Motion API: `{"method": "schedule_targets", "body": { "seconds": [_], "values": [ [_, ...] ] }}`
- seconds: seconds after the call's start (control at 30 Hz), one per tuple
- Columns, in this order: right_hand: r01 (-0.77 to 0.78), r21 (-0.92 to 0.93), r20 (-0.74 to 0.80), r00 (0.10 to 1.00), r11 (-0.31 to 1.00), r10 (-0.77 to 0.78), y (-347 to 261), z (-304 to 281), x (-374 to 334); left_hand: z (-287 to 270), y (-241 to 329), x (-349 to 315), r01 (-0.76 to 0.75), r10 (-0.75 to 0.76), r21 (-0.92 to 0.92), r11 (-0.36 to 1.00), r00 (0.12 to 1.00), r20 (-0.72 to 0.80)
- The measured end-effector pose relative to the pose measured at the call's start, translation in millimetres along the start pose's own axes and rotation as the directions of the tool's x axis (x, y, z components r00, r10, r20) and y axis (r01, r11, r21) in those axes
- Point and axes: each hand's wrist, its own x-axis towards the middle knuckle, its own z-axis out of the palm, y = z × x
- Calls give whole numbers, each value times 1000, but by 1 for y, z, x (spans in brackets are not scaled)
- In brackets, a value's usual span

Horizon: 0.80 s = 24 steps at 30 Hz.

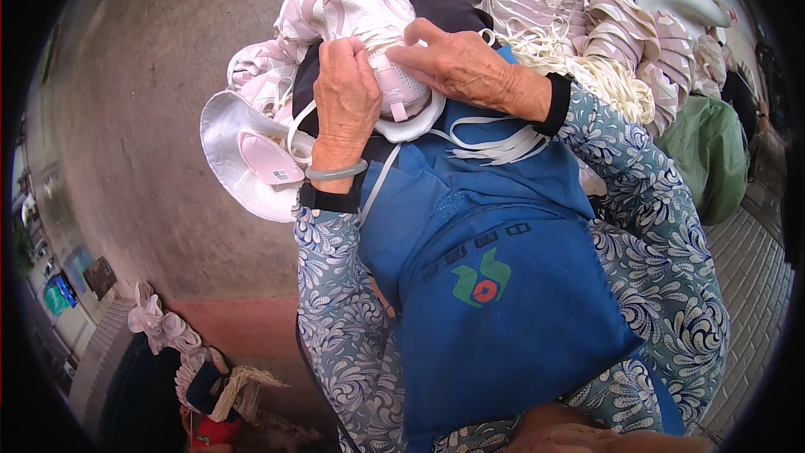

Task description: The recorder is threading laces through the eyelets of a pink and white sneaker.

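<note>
A pale pink and white shoe upper (397, 86) lies across my lap, its heel loop toward me. My left hand (346, 92) is closed at the left eyelet edge, thumb and fingers pinched on a white shoelace. My right hand (470, 69) bends over the opposite eyelet edge, fingertips pinched on the lacing; its exact grip is partly hidden. Loose white shoelaces (503, 148) trail over the blue apron (503, 327) to the right of the upper. Another lace hangs beside my left wrist.
At left sit more uppers and a white one with a pink lining (267, 158). Stacked uppers (537, 2) and a heap of cream laces (608, 84) lie at the far right, near a green bag (707, 159). More uppers (168, 329) are at the lower left.
</note>
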Motion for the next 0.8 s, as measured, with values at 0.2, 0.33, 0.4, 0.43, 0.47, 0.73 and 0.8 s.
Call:
{"method": "schedule_targets", "body": {
  "seconds": [0.2,0.33,0.4,0.43,0.47,0.73,0.8],
  "values": [
    [27,-66,61,998,997,-23,-4,0,-4,-13,10,-13,16,-14,-22,1000,994,113],
    [7,-6,27,1000,1000,-7,-4,1,-8,-19,9,-9,-4,-3,45,999,989,149],
    [16,1,17,1000,1000,-16,-1,1,-9,-17,8,-7,6,-7,6,1000,988,153],
    [33,6,21,999,999,-33,0,0,-9,-17,9,-6,5,-6,5,1000,988,154],
    [50,10,25,998,999,-50,0,-1,-9,-18,9,-3,67,-60,-38,997,985,162],
    [37,29,5,999,999,-37,1,1,-6,-16,5,5,267,-253,-56,962,949,189],
    [29,30,7,1000,999,-29,1,-1,-6,-17,7,6,343,-318,-85,935,922,220]
  ]
}}
